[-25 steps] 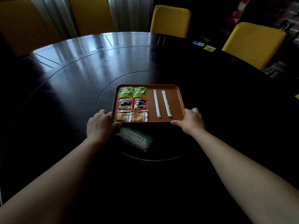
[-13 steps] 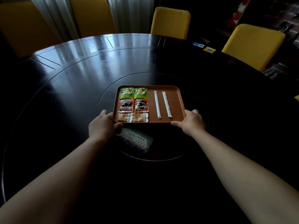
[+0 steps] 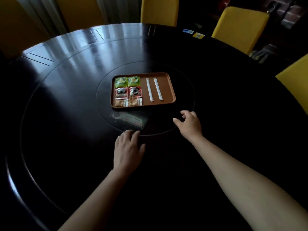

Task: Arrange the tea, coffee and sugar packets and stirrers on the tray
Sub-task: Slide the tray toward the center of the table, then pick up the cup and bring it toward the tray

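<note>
Two hands near tray (image 3: pixel 168 88) w/o touching it, L hand (image 3: pixel 128 148) fingers straight, empty, R hand (image 3: pixel 189 124) loosely curled, empty, tea pkts (image 3: pixel 121 82), coffee pkts (image 3: pixel 121 92), sugar pkts (image 3: pixel 119 103), stirrers (image 3: pixel 149 90) on tray

Dark round table (image 3: pixel 70 67), yellow chairs (image 3: pixel 240 27), pale curtains (image 3: pixel 46 15) behind

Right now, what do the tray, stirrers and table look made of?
Tray: probably plastic, matte brown; moulded rounded rim, no glare. Stirrers: white paper sleeves, dull and flat; what's inside is hidden. Table: dark wood or veneer, glossy lacquer; it mirrors the window light.
</note>
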`<move>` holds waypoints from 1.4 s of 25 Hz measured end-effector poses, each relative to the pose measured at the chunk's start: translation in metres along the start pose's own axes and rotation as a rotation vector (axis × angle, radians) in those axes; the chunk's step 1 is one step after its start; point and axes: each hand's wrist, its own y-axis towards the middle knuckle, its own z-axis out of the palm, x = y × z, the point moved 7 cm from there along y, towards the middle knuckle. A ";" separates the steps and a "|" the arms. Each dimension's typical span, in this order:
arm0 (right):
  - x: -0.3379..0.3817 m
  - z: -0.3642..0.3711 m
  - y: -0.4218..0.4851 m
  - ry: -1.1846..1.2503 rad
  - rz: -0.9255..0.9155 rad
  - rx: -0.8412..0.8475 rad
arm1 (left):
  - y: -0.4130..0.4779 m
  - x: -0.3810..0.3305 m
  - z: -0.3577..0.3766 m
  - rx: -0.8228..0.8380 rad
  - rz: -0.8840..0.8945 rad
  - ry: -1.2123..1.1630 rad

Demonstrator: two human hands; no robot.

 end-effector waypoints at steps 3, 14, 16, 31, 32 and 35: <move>-0.033 -0.022 -0.078 0.150 0.023 -0.022 | -0.047 -0.048 0.021 0.073 0.106 0.021; -0.207 -0.124 -0.344 0.309 0.485 -0.265 | -0.089 -0.106 0.082 0.169 0.264 0.132; -0.232 -0.134 -0.365 0.339 0.590 -0.328 | -0.087 -0.104 0.083 0.167 0.266 0.126; -0.261 -0.138 -0.359 -0.019 0.461 -0.403 | -0.088 -0.099 0.080 0.132 0.256 0.117; -0.262 -0.138 -0.360 0.034 0.467 -0.410 | -0.088 -0.099 0.080 0.130 0.259 0.120; -0.275 -0.135 -0.368 0.602 0.667 -0.518 | -0.088 -0.099 0.080 0.128 0.259 0.119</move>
